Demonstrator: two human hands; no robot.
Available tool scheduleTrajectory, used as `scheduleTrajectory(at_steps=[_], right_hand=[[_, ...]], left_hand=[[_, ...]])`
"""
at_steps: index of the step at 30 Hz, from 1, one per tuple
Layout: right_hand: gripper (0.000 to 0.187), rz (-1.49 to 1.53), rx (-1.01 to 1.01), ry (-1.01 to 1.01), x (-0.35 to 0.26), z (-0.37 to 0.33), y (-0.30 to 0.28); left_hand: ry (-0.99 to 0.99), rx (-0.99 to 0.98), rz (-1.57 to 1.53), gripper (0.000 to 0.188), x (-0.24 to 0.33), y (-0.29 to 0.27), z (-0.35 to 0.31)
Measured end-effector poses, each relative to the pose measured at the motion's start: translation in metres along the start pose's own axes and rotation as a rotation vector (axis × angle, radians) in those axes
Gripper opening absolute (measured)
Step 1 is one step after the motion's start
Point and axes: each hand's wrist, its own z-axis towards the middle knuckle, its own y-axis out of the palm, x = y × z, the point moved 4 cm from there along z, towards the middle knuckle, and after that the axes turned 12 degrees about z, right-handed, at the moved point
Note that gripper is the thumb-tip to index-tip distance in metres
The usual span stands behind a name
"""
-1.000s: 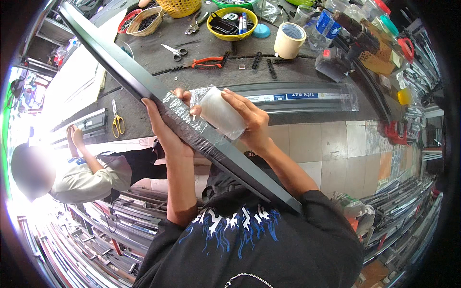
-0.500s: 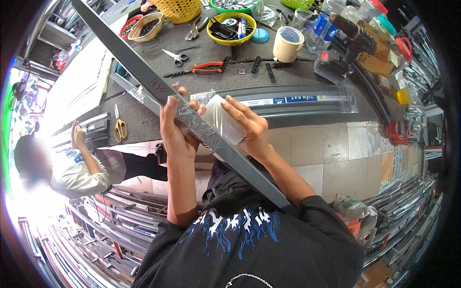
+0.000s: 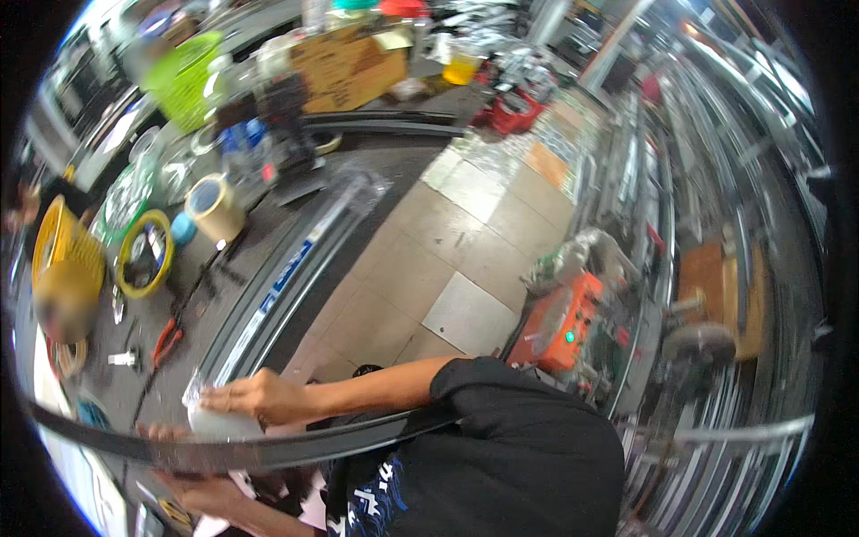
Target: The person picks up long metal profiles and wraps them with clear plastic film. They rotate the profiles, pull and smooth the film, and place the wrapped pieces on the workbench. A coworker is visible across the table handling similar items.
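Right hand (image 3: 259, 396) grasping white plastic-wrapped roll (image 3: 215, 419) atop long dark strip (image 3: 358, 436), left hand (image 3: 210, 492) gripping strip underneath, beside desk (image 3: 179, 358)

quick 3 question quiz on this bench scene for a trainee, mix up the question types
1. True or false: the right hand rests on a pale plastic-wrapped roll lying against the long dark strip.
2. What colour is the rim of the round bowl beside the tape roll? A) blue B) yellow C) white
3. Which tool with red handles lies on the workbench above the strip?

Key
1. True
2. B
3. The pliers
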Motion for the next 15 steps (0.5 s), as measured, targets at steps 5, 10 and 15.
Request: scheduleTrajectory(at_steps=[5,10,15], right_hand=[[0.043,0.052,0.032,0.166,0.001,-0.007,0.012],[0.047,0.066,-0.005,0.147,-0.002,-0.015,0.008],[0.074,0.002,-0.057,0.159,-0.006,-0.010,-0.007]], left_hand=[[-0.005,0.009,-0.001,0.071,0.015,0.006,0.005],[-0.012,0.081,0.059,0.070,0.005,-0.009,0.009],[-0.046,0.035,-0.175,0.061,0.014,-0.013,0.006]])
